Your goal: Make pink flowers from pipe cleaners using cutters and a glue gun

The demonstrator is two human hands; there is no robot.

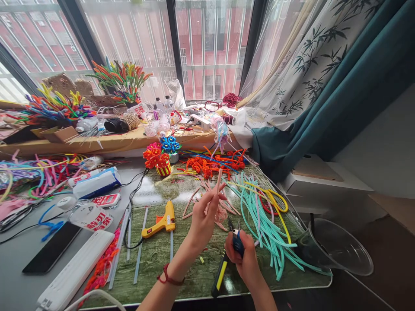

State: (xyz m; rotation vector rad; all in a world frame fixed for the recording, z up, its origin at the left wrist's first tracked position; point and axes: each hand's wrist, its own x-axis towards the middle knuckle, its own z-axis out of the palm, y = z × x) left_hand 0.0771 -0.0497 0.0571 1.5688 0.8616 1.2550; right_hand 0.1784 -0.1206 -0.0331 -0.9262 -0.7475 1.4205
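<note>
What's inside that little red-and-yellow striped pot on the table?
Red-orange flowers with small yellowish centers stand in the striped pot, crowding over its rim. What fills the bottom or holds them up can't be seen, because the blooms and the pot's wall cover it.

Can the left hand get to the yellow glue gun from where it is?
Probably yes: the glue gun lies on the mat just left of the left hand, with nothing visible standing between them. That hand holds a pink stem, though, so it may need to free its fingers first.
</note>
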